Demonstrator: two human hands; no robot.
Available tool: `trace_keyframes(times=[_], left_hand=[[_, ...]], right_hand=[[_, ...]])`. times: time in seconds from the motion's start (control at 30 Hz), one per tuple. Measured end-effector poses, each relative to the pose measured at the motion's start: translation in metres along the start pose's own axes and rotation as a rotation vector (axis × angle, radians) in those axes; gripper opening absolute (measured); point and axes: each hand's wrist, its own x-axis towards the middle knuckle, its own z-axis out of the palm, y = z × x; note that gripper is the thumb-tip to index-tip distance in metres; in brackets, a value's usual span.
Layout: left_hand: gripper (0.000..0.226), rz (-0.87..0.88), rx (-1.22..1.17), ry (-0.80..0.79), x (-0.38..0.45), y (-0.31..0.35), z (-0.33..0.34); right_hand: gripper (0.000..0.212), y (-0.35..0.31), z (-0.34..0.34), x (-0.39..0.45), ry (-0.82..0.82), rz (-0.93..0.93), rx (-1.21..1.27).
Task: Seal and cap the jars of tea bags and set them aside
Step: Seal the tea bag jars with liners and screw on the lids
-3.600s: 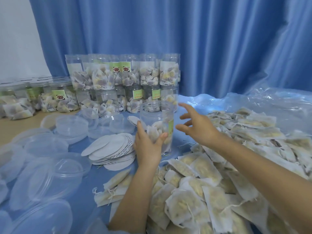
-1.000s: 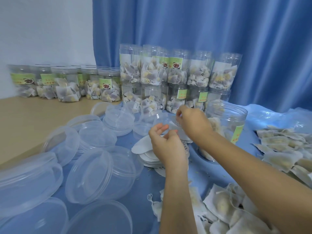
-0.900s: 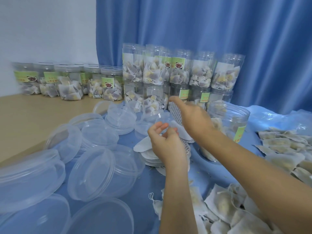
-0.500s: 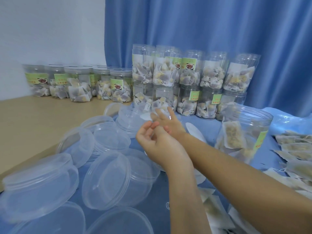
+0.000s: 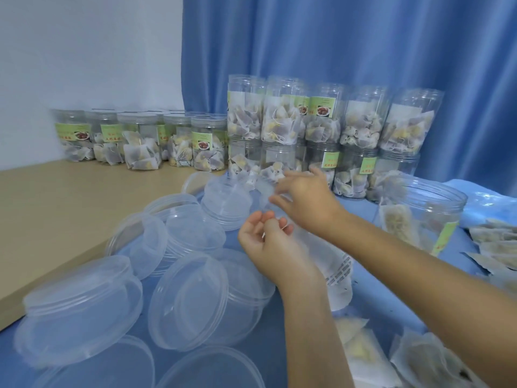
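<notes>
Standing uncapped at the right on the blue cloth (image 5: 279, 326), the open jar (image 5: 425, 217) holds a few tea bags low against its clear wall and carries a green label. Behind it, capped jars (image 5: 321, 135) filled with tea bags stand two tiers high against the blue curtain (image 5: 349, 43), and a single row of capped jars (image 5: 140, 141) runs leftward along the white wall on the bare wooden tabletop (image 5: 61, 203).

The right hand (image 5: 305, 203) hangs in front of the lower tier, fingers spread and loosely bent; something thin and pale blurs at its fingertips, and whether it grasps this cannot be told. The left hand (image 5: 268, 247) hovers just below and nearer, palm up, fingers curled with nothing clearly held. Beneath both wrists lies a stack of white seal discs (image 5: 335, 264) with print along the rims.

Clear plastic lids (image 5: 193, 301) crowd the cloth's left half, overlapping one another and reaching its left edge, where the wood begins; that wood stretches open toward the wall. Loose tea bags (image 5: 419, 359) lie heaped at the lower right and along the right edge.
</notes>
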Motion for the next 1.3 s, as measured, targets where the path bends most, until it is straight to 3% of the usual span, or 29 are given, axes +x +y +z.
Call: trace_keyframes(times=[0.07,0.17,0.4,0.53,0.63,0.73,0.87,1.0,1.1,1.23,1.3], left_hand=[[0.013,-0.06,0.046,-0.076,-0.004,0.0,0.002],[0.039,-0.194,0.132,-0.222,-0.013,-0.002,0.005],[0.047,-0.479,0.277,-0.601,-0.032,0.0,0.012],[0.056,-0.471,0.353,-0.588,-0.038,-0.011,0.014],[0.056,-0.457,0.351,-0.582,-0.038,-0.014,0.013],[0.055,-0.441,0.359,-0.623,-0.036,-0.014,0.011],[0.068,-0.404,0.34,-0.685,-0.034,-0.012,0.011],[0.069,-0.328,0.408,-0.783,-0.031,-0.012,0.013],[0.06,-0.284,0.451,-0.857,-0.033,-0.014,0.014],[0.052,-0.241,0.48,-0.867,-0.037,-0.013,0.014],[0.06,-0.202,0.485,-0.85,-0.039,-0.013,0.016]], right_hand=[[0.023,0.005,-0.023,-0.025,0.233,-0.066,0.207],[0.017,0.012,-0.052,-0.061,0.455,-0.052,0.373],[0.019,0.036,-0.075,-0.116,0.488,0.026,0.598],[0.019,0.05,-0.076,-0.128,0.547,0.15,0.726],[0.037,0.063,-0.077,-0.137,0.668,0.225,0.743],[0.054,0.076,-0.08,-0.141,0.634,0.25,0.786],[0.032,0.081,-0.087,-0.14,0.505,0.209,0.753],[0.038,0.073,-0.088,-0.139,0.345,0.092,0.77],[0.036,0.067,-0.084,-0.138,0.336,0.062,0.809],[0.027,0.068,-0.085,-0.139,0.329,0.094,0.984],[0.02,0.063,-0.084,-0.139,0.28,0.154,1.108]])
